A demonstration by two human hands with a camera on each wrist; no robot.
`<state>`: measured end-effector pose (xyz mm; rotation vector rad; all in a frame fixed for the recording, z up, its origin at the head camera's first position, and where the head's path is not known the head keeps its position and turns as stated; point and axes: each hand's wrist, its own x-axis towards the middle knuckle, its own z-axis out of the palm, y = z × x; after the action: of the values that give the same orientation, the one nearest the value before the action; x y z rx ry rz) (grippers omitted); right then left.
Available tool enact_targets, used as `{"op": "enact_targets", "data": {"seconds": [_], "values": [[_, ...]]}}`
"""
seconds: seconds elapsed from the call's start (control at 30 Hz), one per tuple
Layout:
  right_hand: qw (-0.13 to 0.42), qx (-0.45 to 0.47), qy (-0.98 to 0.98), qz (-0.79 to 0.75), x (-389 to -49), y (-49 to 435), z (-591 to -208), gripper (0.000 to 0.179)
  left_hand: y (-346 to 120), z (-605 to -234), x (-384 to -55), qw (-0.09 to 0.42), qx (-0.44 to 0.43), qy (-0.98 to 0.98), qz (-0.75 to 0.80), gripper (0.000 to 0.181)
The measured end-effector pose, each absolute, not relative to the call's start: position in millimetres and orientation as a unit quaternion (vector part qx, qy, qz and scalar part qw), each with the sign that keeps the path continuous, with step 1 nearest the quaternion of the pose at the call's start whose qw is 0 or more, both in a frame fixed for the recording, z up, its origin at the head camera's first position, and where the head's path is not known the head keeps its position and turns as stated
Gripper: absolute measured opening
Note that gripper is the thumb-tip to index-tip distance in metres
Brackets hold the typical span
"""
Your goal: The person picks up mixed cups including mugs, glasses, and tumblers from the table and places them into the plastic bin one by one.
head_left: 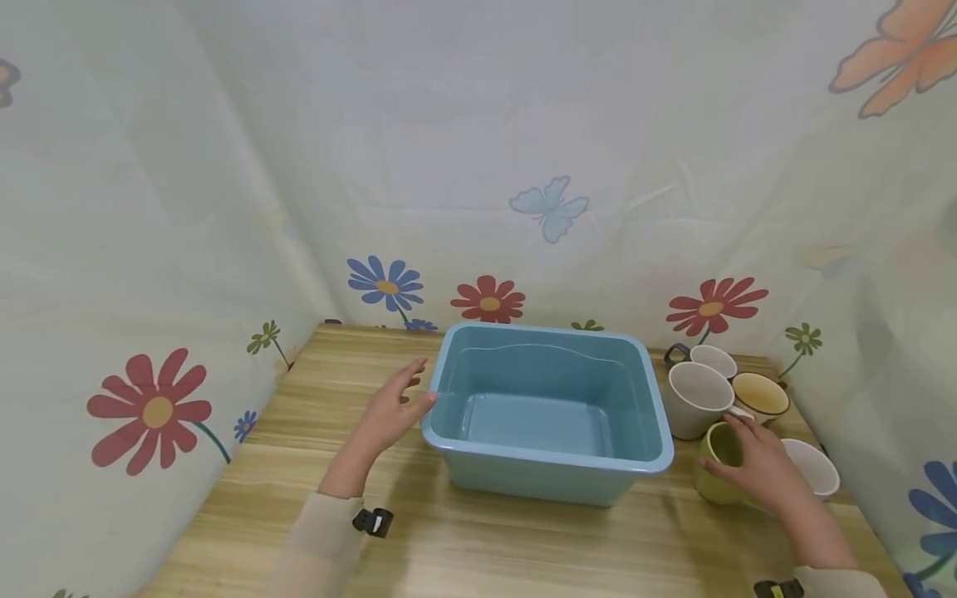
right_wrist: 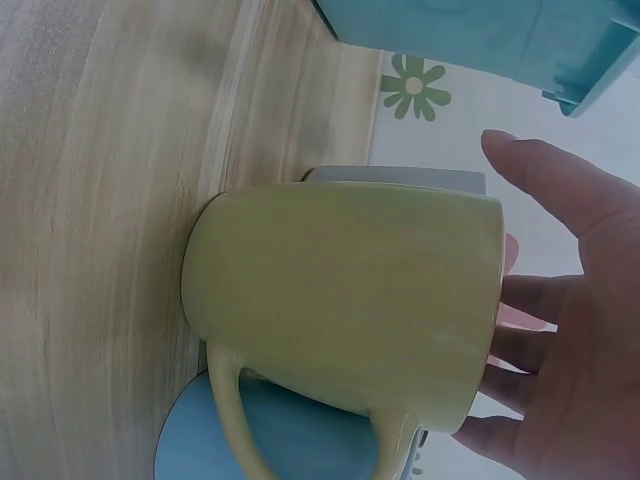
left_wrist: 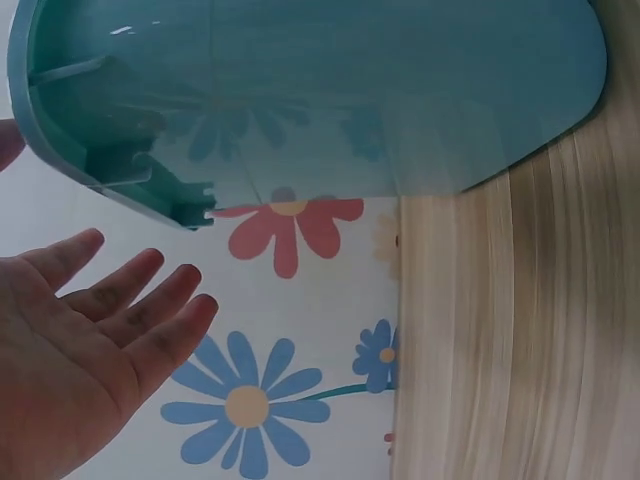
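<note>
A light blue plastic basin stands upright on the table, open at the top. My left hand is spread beside its left rim, thumb close to the edge and palm holding nothing. In the left wrist view, the hand's fingers point toward the basin. At the right, my right hand hovers over a green mug, thumb on one side and fingers past the far side of the rim. The right wrist view shows the thumb extended, apart from the mug, with the fingertips overlapping the rim.
Around the green mug stand a large white mug, a smaller mug at the back, a dark-rimmed mug with a yellowish inside and a white-lined mug. A flowered cloth hangs behind the wood-patterned table.
</note>
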<state>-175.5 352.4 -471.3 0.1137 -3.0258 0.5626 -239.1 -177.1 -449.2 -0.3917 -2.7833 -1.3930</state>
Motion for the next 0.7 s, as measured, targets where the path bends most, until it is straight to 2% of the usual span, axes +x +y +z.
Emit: {"op": "enact_targets", "data": {"seconds": [0.33,0.7], "values": [[0.034,0.054,-0.983,0.175,-179,356,-472,0.087,-173,-458,-242,0.011,-0.140,-0.866,-0.480,0.065],[0.018,0.088,-0.984,0.153,-183,367,-469,0.085,-171,-463,-241,-0.008,-0.138,-0.850,-0.508,0.063]]}}
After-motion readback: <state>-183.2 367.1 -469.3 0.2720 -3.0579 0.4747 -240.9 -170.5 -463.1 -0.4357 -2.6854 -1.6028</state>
